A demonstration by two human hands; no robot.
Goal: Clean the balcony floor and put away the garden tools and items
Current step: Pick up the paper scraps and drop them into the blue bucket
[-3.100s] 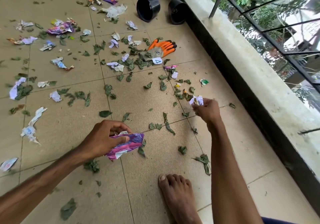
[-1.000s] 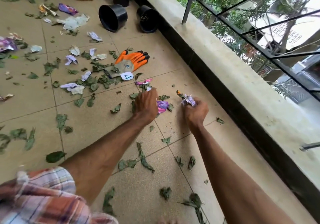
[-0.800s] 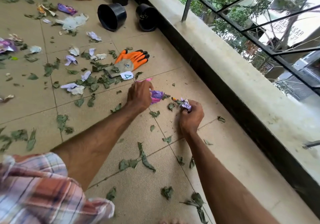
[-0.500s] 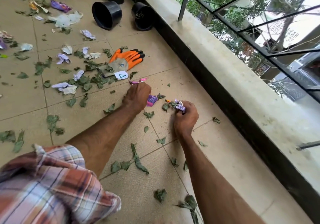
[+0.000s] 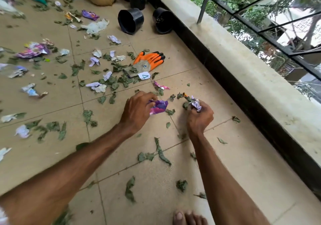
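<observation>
My left hand (image 5: 137, 110) grips a purple wrapper (image 5: 159, 106) and my right hand (image 5: 199, 118) clutches crumpled paper scraps (image 5: 196, 103), both low over the tiled floor (image 5: 243, 164) strewn with leaves (image 5: 161, 153), near the orange glove (image 5: 151, 59).

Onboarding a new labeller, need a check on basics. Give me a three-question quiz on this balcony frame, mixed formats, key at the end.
1. True or false: the left hand holds a purple wrapper while the right hand holds crumpled paper.
2. The black pot nearest the orange glove is: A) upright with a plant in it, B) lying on its side, C) stacked inside another pot.
3. Fill in: the paper tag beside the orange glove bears the number ___.

Key: 1 true; 2 B; 3 "4".
</observation>
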